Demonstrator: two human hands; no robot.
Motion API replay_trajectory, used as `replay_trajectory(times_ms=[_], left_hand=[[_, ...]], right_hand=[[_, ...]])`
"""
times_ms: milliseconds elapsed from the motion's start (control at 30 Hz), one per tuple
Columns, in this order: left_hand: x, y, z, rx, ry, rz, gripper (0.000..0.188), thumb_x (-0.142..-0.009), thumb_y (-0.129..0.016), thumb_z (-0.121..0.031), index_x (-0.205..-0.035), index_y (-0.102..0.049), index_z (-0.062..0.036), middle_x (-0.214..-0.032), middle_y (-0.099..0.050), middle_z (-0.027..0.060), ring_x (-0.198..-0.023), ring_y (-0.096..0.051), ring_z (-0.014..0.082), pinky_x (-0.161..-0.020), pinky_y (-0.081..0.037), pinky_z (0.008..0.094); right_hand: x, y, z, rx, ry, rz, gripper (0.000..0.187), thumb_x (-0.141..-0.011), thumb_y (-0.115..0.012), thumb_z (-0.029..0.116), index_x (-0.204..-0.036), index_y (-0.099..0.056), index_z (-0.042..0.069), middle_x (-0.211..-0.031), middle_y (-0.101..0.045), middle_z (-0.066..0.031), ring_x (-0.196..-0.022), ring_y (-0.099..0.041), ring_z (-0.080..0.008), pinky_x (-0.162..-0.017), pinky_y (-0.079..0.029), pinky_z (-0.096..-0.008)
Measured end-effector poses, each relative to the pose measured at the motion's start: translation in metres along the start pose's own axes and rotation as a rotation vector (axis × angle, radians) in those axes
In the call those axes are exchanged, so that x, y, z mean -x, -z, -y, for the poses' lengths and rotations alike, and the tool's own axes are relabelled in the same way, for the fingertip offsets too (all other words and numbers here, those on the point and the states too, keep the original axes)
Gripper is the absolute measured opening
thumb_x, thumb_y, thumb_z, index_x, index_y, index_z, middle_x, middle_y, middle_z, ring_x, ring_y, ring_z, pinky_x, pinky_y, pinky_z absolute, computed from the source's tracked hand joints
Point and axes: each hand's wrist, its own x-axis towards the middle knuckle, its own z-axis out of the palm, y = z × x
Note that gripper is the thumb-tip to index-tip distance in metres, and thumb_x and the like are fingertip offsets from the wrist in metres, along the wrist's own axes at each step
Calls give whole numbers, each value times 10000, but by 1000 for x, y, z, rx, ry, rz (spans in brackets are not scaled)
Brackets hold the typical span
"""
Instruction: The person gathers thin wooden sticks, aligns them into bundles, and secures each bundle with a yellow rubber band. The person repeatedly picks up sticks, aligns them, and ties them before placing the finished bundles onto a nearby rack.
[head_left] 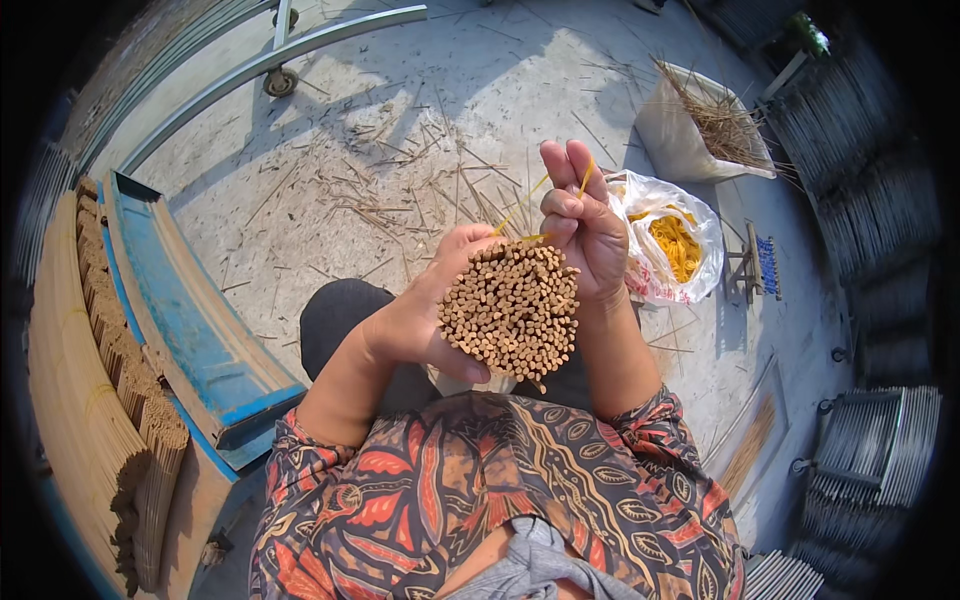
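A round bundle of thin brown sticks [512, 312] stands end-on in front of my body, its cut ends facing up at me. My left hand [425, 300] is wrapped round the bundle's left side, with the thumb along its lower edge. Just above and to the right, my right hand [588, 225] pinches a yellow rubber band [587, 178] and pulls it up from the bundle. The band is stretched, running from the far side of the bundle to the right fingers. Part of its loop is hidden behind the sticks.
At the right, a white plastic bag [655, 187] holds many yellow rubber bands [676, 247]. Beyond it stands a white sack [672, 125] of loose sticks. Tied stick bundles [85, 400] lie at the left beside a blue trough [190, 290]. Scattered sticks litter the concrete floor [350, 130]; metal racks [870, 440] line the right.
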Motion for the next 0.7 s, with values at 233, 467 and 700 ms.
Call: replay_trajectory(times_ms=[233, 467, 700], left_hand=[[-4, 1, 1, -87, -74, 4, 1026, -436, -852, -406, -1282, -427, -12, -1233, -383, 139, -1211, -333, 294, -1042, -264, 389], [-12, 0, -1, -259, -191, 38, 1021, -413, -845, -388, -1276, -444, -16, -1241, -410, 148, -1204, -324, 305, -1045, -252, 392], [-14, -2, 5, -356, -390, -10, 1018, -478, -862, -408, -1326, -425, -51, -1271, -415, 141, -1210, -340, 293, -1064, -242, 387]], right_hand=[[19, 24, 5, -131, -5, 157, 1003, -759, -633, 537, -1458, -60, 101, -1517, -17, -156, -1209, -373, -288, -803, -484, -300], [50, -18, 27, 1205, 136, 394, 1351, -530, -743, 627, -1438, 50, 16, -1504, 52, -207, -1399, -5, -329, -1095, -211, -458], [34, -105, 32, 2112, 145, 878, 1004, -627, -703, 506, -1378, -285, -13, -1450, -243, -231, -1352, -245, -362, -1079, -248, -458]])
